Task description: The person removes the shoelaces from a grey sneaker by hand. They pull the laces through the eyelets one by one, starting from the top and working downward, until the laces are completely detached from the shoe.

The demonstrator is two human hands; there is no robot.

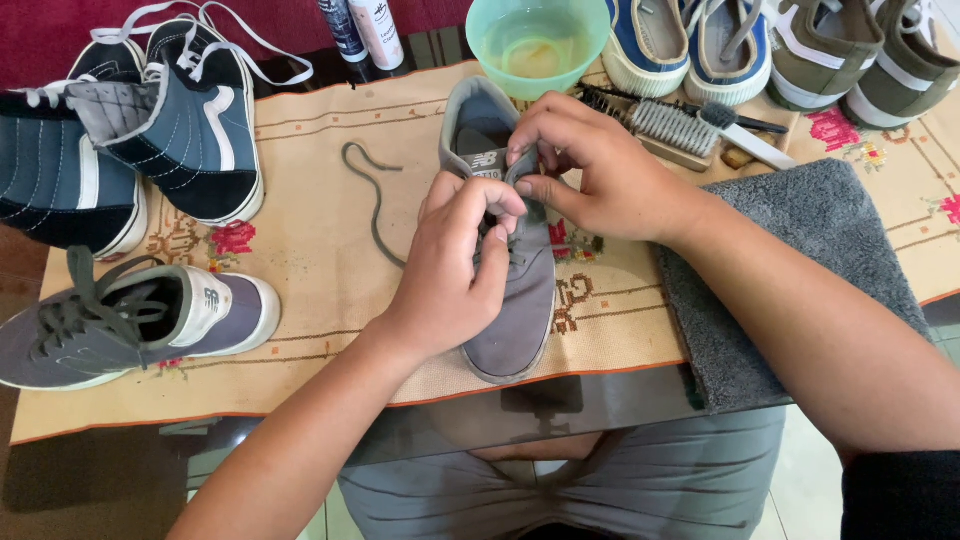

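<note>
Both hands pinch at the eyelets of the grey shoe (520, 310) mid-counter: left hand (455, 265) below, right hand (590, 170) by the tongue. Its lace (375, 200) lies loose beside it, apparently out; the matching shoe (130, 325) remains laced.
</note>
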